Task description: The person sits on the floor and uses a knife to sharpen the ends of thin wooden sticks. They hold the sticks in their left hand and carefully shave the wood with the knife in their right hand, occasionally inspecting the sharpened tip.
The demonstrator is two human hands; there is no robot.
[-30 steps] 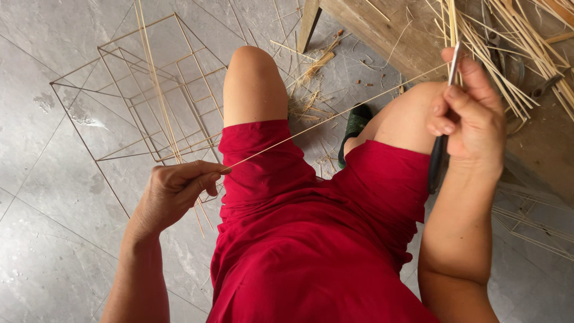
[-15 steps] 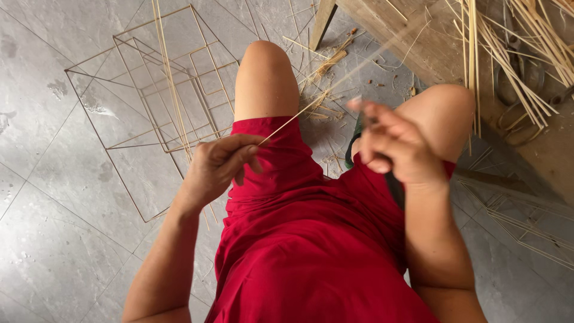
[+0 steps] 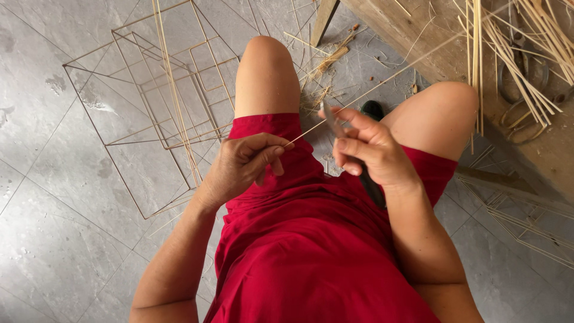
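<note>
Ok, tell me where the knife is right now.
In the head view, the knife is in the right hand, right of centre above the red-clad lap, its blade meeting the thin bamboo strip pinched by the left hand.

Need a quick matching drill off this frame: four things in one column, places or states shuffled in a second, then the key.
Things:
1. thin pale bamboo strip
2. dark-handled knife with a grey blade
3. open frame of thin bamboo sticks
4. loose bundle of pale bamboo slivers

Places or states:
A. lying on the wooden board at top right
B. standing on the grey tiled floor beside the left knee
C. held in the right hand
D. one end pinched in the left hand, running up to the right

Pairs: 1-D, 2-C, 3-B, 4-A
</note>
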